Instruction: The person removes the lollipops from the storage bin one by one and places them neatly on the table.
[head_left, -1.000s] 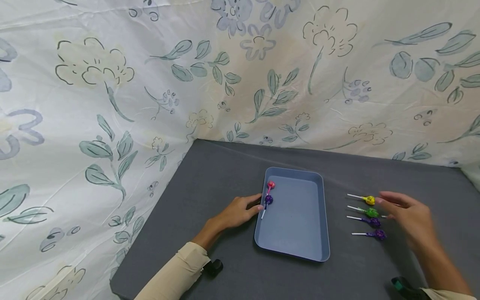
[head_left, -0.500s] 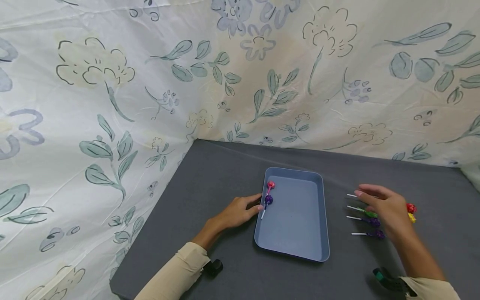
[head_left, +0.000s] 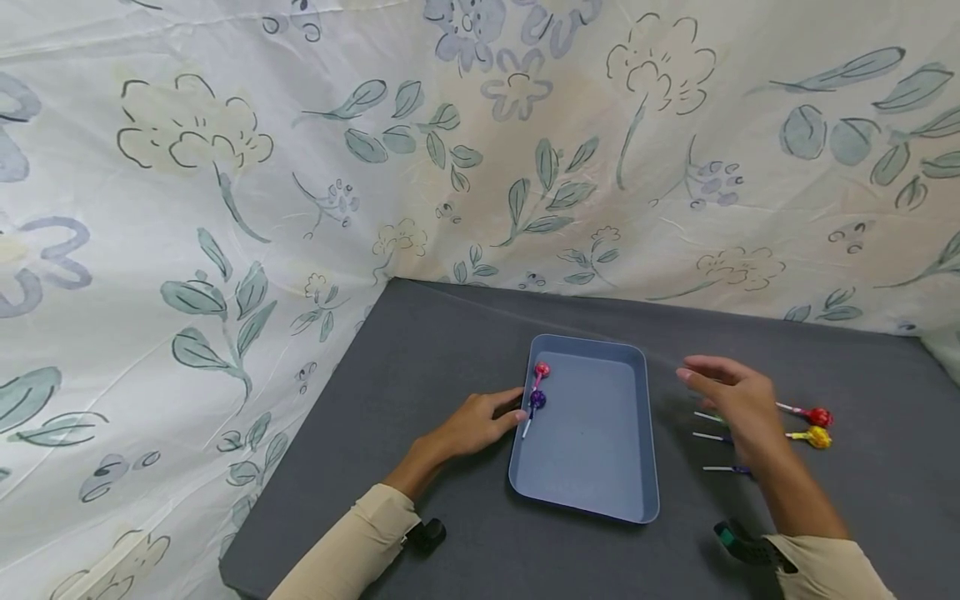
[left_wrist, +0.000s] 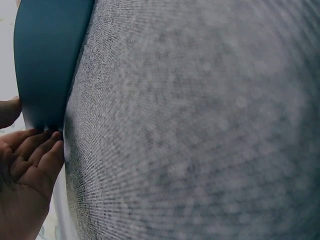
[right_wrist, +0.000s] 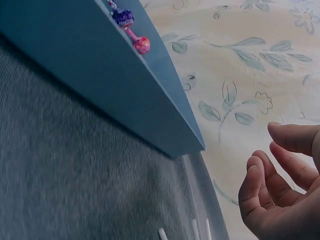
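Note:
A blue tray (head_left: 585, 433) rests on the grey table. Inside it along the left wall lie a pink lollipop (head_left: 542, 369) and a purple lollipop (head_left: 537, 400). My left hand (head_left: 476, 423) touches the tray's left side, fingertips against the outer wall and thumb at the rim. My right hand (head_left: 738, 404) is above the table right of the tray, fingers loosely bent, thumb apart and nothing between them. Beneath it show white lollipop sticks (head_left: 712, 436), their heads mostly hidden by the hand. Just right of it lie a red lollipop (head_left: 820, 417) and a yellow lollipop (head_left: 817, 437).
A floral cloth (head_left: 510, 167) hangs behind the table and along its left side. The grey tabletop (head_left: 450, 333) extends around the tray. Dark wrist straps (head_left: 431, 536) are at both sleeves.
My right hand has moved left over the row of lollipops toward the tray, uncovering the red and yellow lollipops and covering other lollipop heads. The left hand and tray have stayed in place.

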